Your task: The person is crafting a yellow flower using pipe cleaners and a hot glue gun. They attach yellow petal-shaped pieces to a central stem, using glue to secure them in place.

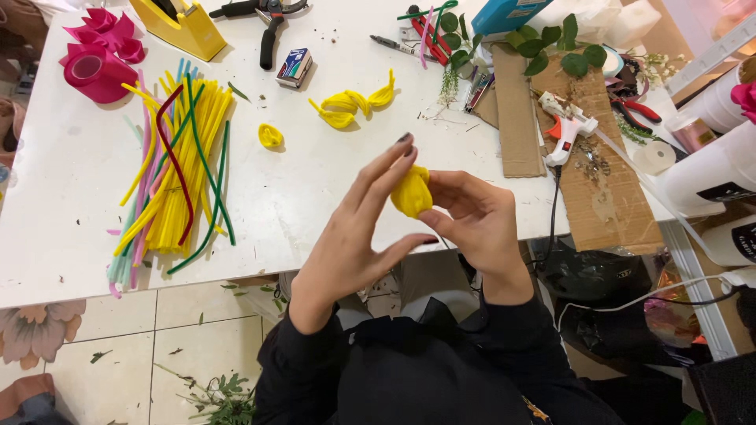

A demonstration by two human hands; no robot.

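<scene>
Both my hands meet in front of me at the near edge of the white table (299, 181). Between them is a small yellow petal-like piece (412, 193) of fuzzy material. My left hand (354, 236) pinches it from the left with extended fingers. My right hand (476, 224) cups it from the right. More shaped yellow pieces (350, 102) and a small yellow loop (270, 136) lie further back on the table. A pile of pipe cleaners (173, 165), mostly yellow with green, pink and red ones, lies to the left.
A pink ribbon roll (94, 67) and yellow tape dispenser (181, 27) sit at the back left. Pliers (268, 31), a small box (294, 67), green leaf sprigs (551, 43), cardboard (598, 197) with a glue gun (567, 130), and white rolls (709, 165) lie right.
</scene>
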